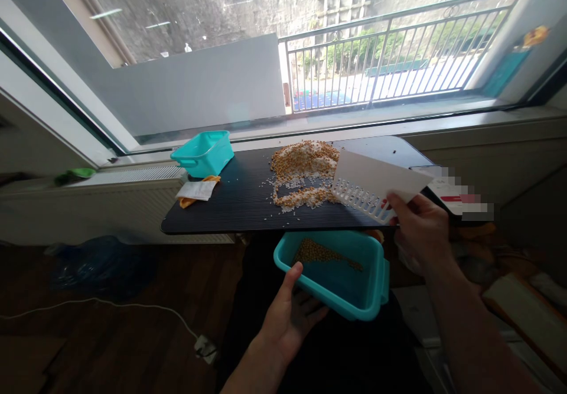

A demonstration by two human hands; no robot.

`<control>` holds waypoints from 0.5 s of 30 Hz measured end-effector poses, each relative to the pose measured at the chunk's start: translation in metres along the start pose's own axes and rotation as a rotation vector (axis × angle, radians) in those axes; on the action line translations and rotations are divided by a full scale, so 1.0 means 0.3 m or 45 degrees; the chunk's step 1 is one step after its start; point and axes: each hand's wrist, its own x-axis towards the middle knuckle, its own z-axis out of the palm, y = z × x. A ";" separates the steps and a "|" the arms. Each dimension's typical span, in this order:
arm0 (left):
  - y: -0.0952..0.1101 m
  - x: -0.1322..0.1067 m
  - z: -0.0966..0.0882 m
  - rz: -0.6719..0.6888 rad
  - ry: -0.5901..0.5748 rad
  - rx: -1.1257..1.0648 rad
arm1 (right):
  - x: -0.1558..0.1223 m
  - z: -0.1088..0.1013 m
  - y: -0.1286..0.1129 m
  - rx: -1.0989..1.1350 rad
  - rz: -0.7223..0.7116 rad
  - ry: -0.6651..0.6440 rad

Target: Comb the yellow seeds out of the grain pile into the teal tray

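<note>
My left hand (290, 317) grips the near rim of a turquoise plastic bin (372, 282), thumb over the edge and fingers underneath. Inside the bin lies a small drift of soybeans (316, 252), gathered toward its far left. Pinched in my right hand (419, 225) is a white slotted plastic sheet (372, 172), held tilted over the table. The slotted edge of the sheet hangs beside a heap of mixed soybeans and white rice (305, 160). Rice and beans are also strewn in front of the heap.
The dark tabletop (239, 205) stands against the window. At its back left is a second turquoise bin (206, 155), with a folded white and orange cloth (197, 190) before it. A partly blurred item (460, 196) lies at the right end. A power strip (205, 348) is on the floor.
</note>
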 end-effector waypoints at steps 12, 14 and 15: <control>-0.003 -0.006 0.002 -0.001 -0.003 0.005 | -0.025 -0.025 0.005 0.040 0.052 -0.053; -0.002 -0.006 0.003 0.001 0.002 0.006 | -0.031 -0.029 0.006 0.077 0.075 -0.086; -0.001 -0.005 0.003 0.003 0.001 0.007 | -0.035 -0.032 0.005 0.109 0.087 -0.102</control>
